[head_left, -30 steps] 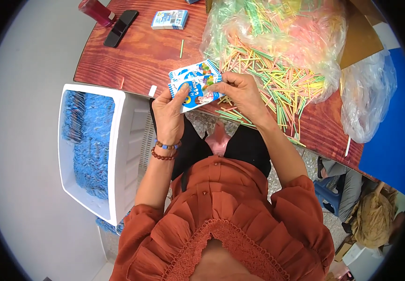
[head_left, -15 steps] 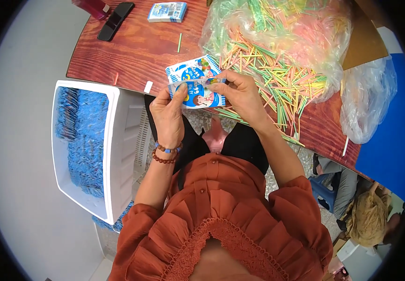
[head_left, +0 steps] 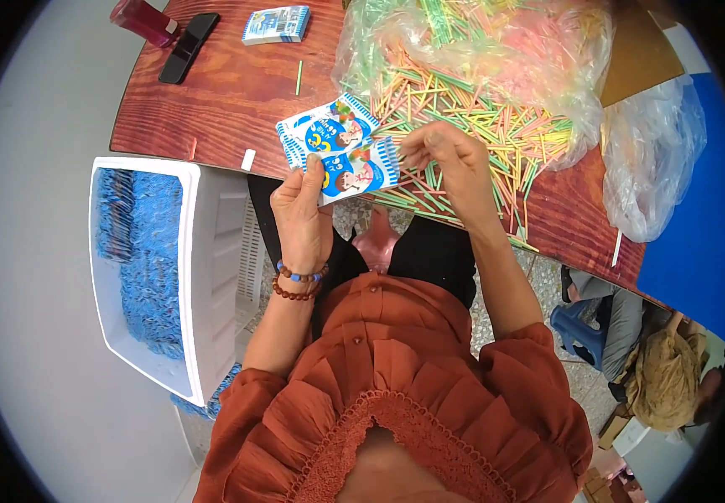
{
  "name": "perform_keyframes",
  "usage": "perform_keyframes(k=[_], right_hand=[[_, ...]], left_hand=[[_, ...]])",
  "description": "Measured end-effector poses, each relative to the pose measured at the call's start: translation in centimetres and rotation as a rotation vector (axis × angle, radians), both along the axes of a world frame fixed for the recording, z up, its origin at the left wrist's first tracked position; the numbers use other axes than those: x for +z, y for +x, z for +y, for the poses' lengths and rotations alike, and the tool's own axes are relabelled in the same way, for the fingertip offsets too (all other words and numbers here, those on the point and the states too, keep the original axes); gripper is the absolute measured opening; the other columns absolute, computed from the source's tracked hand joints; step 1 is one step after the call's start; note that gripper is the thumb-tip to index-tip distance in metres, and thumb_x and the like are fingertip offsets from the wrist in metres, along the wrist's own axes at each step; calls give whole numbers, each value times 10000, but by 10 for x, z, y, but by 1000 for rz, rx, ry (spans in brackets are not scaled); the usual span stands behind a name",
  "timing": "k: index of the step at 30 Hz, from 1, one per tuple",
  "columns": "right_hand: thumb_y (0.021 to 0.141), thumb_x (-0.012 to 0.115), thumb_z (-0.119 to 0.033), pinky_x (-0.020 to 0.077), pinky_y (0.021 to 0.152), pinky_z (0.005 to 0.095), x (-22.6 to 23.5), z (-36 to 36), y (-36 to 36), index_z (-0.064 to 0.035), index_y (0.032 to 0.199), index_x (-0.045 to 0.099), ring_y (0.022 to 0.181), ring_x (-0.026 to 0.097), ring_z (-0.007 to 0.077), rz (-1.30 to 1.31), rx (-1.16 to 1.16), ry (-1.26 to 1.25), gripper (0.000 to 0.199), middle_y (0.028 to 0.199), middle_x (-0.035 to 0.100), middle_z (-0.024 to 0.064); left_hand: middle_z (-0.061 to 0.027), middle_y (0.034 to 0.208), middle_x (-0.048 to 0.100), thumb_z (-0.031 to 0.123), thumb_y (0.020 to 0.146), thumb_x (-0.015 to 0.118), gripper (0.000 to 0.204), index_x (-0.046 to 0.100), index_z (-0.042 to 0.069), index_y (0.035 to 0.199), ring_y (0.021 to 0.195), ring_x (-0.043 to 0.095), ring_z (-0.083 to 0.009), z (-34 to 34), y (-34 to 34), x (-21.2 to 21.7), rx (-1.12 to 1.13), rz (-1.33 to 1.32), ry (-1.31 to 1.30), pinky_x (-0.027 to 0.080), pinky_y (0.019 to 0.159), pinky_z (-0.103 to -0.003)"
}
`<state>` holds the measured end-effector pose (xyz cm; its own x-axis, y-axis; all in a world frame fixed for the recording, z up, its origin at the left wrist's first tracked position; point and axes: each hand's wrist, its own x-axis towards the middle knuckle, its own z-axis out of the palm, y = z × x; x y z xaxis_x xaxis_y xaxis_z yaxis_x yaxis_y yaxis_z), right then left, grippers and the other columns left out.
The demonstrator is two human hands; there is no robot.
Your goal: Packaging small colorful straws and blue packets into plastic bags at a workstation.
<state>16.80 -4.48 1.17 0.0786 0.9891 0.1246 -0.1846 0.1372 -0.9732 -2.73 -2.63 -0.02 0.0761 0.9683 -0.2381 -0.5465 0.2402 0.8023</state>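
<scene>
My left hand (head_left: 304, 214) pinches a small blue-and-white packet (head_left: 358, 173), thumb on its printed front, above the table's near edge. Behind it, a similar packet (head_left: 326, 126) lies partly covered by the held one. To the right, my right hand (head_left: 456, 163) is off the packet, its bent fingers drawn together beside the packet's right end, over thin pastel sticks (head_left: 509, 126). What is between those fingertips, if anything, I cannot make out. The sticks, green, yellow and pink, spread from a clear plastic bag (head_left: 358, 54).
A white bin (head_left: 193, 293) of many thin blue pieces stands at left. On the wooden table (head_left: 220, 101) lie a phone (head_left: 188, 49), a red bottle (head_left: 146, 23) and a packet stack (head_left: 276, 25). At right are an empty-looking plastic bag (head_left: 652, 159) and a blue stool (head_left: 579, 335).
My right hand has let go of the packet's top edge and moved right, to the sticks. My left hand still holds the packet, now tilted, its right end raised.
</scene>
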Motion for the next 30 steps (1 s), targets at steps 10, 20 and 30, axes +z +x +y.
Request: perform_keyframes(k=[10, 20, 30], right_hand=[[893, 596, -122, 451, 880, 351, 9, 14, -10, -20, 923, 650, 1047, 564, 233, -331, 282, 348, 119, 1198, 540, 118], [761, 627, -123, 565, 628, 375, -27, 197, -92, -97, 802, 730, 822, 686, 250, -1846, 350, 611, 114, 906, 683, 85], [831, 553, -112, 513, 787, 444, 49, 83, 12, -51, 990, 615, 940, 641, 329, -1422, 209, 34, 182, 1003, 657, 133]], left_hand=[[-57, 905, 688, 243, 994, 546, 273, 666, 4, 938, 763, 624, -96, -1, -22, -2, 17, -12, -16, 485, 665, -254], [-33, 857, 623, 254, 1006, 519, 268, 623, 21, 924, 703, 509, -87, -1, -62, -1, 110, -48, 52, 415, 627, -255], [-61, 990, 685, 244, 1009, 506, 268, 637, 10, 1011, 852, 649, -115, -4, -34, 1, -85, -48, 108, 533, 724, -270]])
